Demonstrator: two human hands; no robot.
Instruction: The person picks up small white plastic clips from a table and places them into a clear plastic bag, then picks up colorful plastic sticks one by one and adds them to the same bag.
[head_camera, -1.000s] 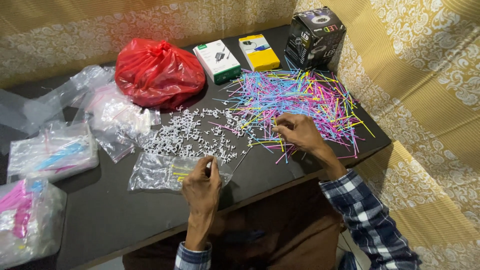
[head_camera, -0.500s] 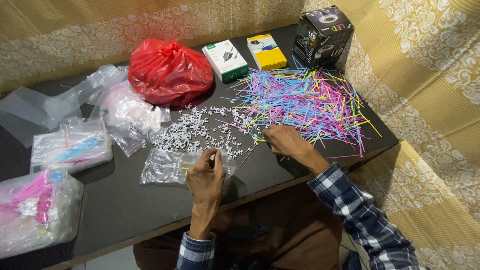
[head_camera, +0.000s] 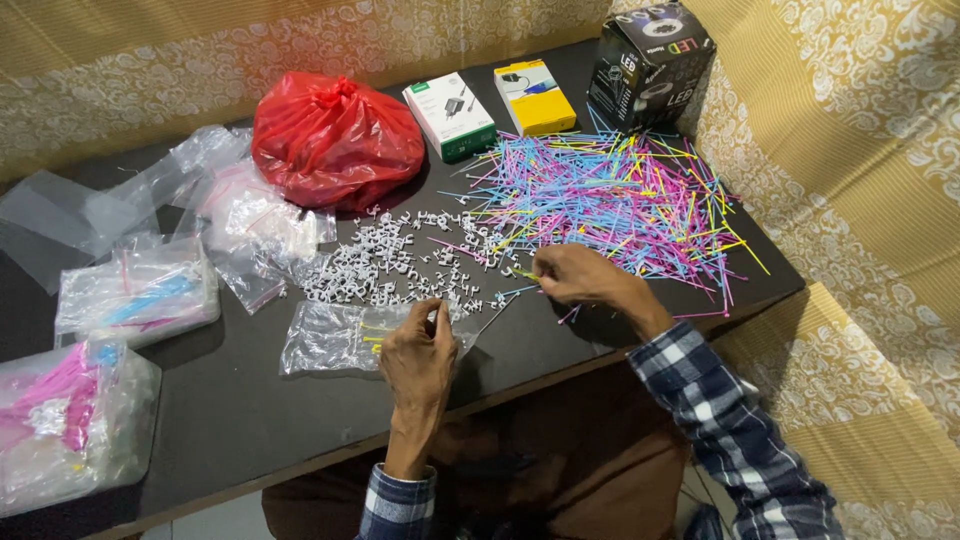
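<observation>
Right hand (head_camera: 578, 275) has slid from the coloured sticks (head_camera: 620, 200) toward white clips (head_camera: 400, 265), pinching a stick; left hand (head_camera: 418, 345) grips one too.

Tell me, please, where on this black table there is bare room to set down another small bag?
Bare table shows along the near edge, between the filled bags at the far left and the left hand. A smaller patch lies under the right hand. The middle, with white clips and coloured sticks, is crowded.

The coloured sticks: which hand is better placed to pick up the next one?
The right hand, probably. It rests at the edge of the coloured sticks, fingertips touching them. The left hand is farther away, over the small clear bag.
</observation>
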